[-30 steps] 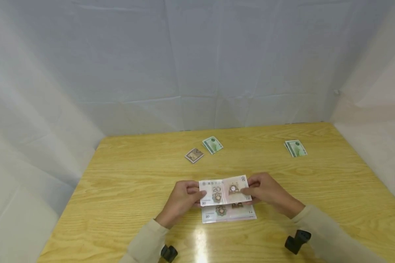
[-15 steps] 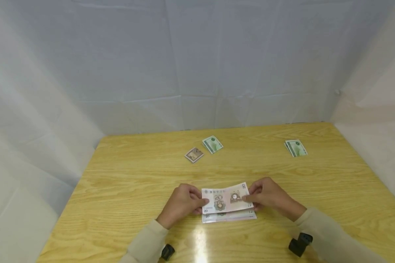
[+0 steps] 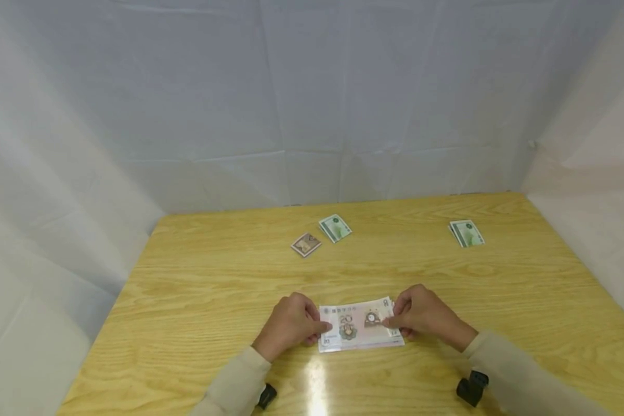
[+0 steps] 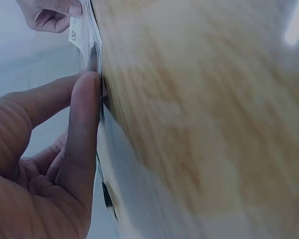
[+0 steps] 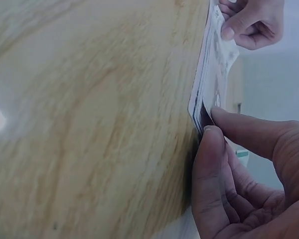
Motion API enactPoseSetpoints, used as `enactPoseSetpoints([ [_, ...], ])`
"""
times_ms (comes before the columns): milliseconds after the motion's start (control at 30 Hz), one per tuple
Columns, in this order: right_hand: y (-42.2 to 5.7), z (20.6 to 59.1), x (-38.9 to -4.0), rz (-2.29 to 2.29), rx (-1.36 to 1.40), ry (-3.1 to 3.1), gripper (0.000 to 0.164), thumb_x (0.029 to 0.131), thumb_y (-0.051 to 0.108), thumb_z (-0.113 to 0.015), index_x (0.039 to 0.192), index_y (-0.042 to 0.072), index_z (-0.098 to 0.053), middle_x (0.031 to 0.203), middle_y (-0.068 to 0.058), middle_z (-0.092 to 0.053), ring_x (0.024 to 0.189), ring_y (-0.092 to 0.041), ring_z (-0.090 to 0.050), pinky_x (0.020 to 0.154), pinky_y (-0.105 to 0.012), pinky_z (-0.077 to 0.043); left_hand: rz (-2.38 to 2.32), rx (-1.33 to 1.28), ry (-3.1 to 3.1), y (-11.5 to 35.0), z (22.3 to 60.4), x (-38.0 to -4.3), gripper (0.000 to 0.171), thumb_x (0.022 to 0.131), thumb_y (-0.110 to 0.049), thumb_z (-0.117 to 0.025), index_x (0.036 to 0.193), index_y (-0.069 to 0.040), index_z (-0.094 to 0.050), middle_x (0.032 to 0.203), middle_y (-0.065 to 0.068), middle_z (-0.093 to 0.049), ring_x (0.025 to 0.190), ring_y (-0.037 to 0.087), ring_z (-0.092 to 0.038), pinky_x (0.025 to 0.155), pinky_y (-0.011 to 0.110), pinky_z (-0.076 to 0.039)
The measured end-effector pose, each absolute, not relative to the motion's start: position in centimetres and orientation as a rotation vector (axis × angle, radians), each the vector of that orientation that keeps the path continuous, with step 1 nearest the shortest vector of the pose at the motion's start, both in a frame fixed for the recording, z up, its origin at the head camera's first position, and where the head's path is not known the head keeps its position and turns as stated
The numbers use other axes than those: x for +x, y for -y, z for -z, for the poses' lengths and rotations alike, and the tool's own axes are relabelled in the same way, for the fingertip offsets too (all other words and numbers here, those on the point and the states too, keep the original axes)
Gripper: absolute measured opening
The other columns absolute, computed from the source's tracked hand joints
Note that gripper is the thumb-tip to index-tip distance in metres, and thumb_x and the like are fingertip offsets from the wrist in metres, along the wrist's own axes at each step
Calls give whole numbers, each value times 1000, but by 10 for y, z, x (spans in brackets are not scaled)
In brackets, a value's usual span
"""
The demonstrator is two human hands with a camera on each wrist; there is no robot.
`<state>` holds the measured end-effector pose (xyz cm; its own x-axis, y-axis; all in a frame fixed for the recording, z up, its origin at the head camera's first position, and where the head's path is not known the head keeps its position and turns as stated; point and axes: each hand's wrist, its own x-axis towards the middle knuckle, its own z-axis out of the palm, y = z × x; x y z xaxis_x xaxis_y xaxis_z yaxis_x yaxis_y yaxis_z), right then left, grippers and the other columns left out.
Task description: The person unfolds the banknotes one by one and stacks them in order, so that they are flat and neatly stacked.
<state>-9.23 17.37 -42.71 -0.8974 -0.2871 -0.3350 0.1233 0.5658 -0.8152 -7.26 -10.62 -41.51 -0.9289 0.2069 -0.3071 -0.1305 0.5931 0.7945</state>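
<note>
A pale banknote marked 20 (image 3: 361, 320) lies almost flush over a small stack of like notes (image 3: 364, 346) on the wooden table. Its left end is pinched between thumb and fingers of my left hand (image 3: 293, 323). At the opposite end my right hand (image 3: 429, 315) pinches the same note. In the right wrist view, the edge of the top banknote (image 5: 207, 113) lifts slightly from the stack at the right fingertips. The left wrist view shows the left thumb (image 4: 84, 99) against the stack's edge; how many notes it grips cannot be told there.
Beyond the hands lie a folded brown note (image 3: 307, 245) and a folded green note (image 3: 335, 228) close together. Another folded green note (image 3: 467, 233) sits at the back right of the table (image 3: 213, 277). White sheeting (image 3: 312, 115) hangs behind and at both sides.
Both hands have brought the held banknote down and toward the near side, so it now nearly covers the stack that showed below it. The folded notes have not moved.
</note>
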Motion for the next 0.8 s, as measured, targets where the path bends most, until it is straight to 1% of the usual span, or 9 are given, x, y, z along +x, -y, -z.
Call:
enactPoseSetpoints([
  [233, -175, 427, -91, 1228, -182, -2446, 25, 80, 16, -87, 74, 5, -66, 59, -4, -64, 50, -13, -59, 47, -26, -52, -1164, 126, -2530, 108, 418, -75, 26, 82, -13, -86, 70, -7, -64, 59, 1, -66, 49, 14, -64, 45, 23, -55],
  [400, -179, 428, -91, 1246, -216, -2446, 28, 80, 20, -88, 77, 4, -64, 62, -5, -65, 51, -15, -59, 46, -27, -51, -1127, 149, -2560, 108, 418, -76, 27, 83, -16, -86, 69, -9, -64, 58, 1, -65, 48, 14, -63, 43, 22, -52],
  [533, -187, 428, -96, 1300, -209, -2429, 28, 85, 24, -85, 81, 4, -65, 63, -6, -63, 54, -17, -59, 48, -28, -51, -1193, 125, -2527, 109, 417, -77, 26, 85, -15, -84, 70, -8, -64, 60, 3, -66, 49, 14, -64, 45, 25, -56],
  [633, -198, 425, -103, 1327, -170, -2469, 26, 87, 25, -82, 84, 4, -67, 63, -7, -62, 55, -18, -58, 49, -29, -52, -1294, 108, -2483, 112, 416, -77, 23, 87, -14, -82, 73, -4, -65, 63, 6, -67, 52, 15, -65, 49, 30, -61],
  [733, -213, 424, -111, 1341, -158, -2531, 23, 89, 22, -80, 88, 2, -70, 66, -8, -64, 58, -20, -59, 51, -31, -53, -1365, 102, -2456, 116, 416, -79, 20, 89, -14, -80, 78, -3, -67, 67, 7, -67, 56, 17, -67, 53, 32, -63],
  [800, -225, 425, -118, 1352, -127, -2562, 24, 90, 23, -79, 91, 1, -70, 71, -8, -67, 61, -20, -61, 54, -31, -56, -1402, 94, -2438, 119, 416, -80, 18, 90, -15, -80, 82, -2, -69, 70, 7, -68, 60, 18, -68, 57, 32, -63],
])
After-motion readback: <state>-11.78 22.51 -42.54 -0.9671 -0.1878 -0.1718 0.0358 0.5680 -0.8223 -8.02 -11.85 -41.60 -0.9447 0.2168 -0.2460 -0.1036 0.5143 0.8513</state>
